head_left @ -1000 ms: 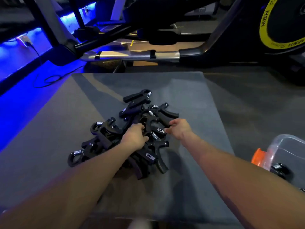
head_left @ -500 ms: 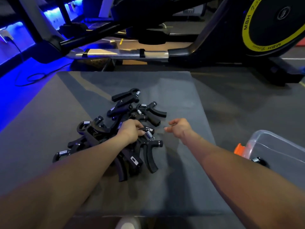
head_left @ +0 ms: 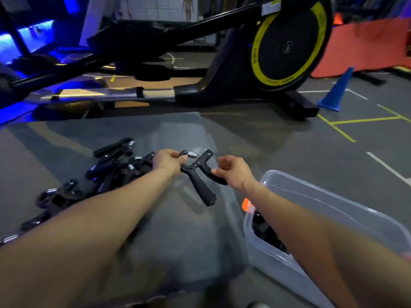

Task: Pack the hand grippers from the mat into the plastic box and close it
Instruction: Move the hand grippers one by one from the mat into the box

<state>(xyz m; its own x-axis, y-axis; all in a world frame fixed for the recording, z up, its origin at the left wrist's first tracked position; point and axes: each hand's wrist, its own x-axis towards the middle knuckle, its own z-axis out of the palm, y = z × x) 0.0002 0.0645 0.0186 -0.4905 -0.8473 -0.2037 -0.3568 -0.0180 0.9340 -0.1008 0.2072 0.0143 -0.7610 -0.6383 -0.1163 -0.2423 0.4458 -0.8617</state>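
Head view: left hand (head_left: 169,161) curls round the spring end of one hand gripper (head_left: 199,176), lifted off the mat (head_left: 155,218) so it hangs clear of the pile (head_left: 106,172) at left. Right hand (head_left: 233,172) pinches the gripper's other handle, thumb under it, other fingers loosely bent, likely to take it over toward the plastic box (head_left: 333,210), which sits open just right of the mat, some grippers already inside. No lid visible. Many grippers remain on the mat, so packing looks partway done. Exercise machine (head_left: 287,45) and blue cone (head_left: 335,92) behind.
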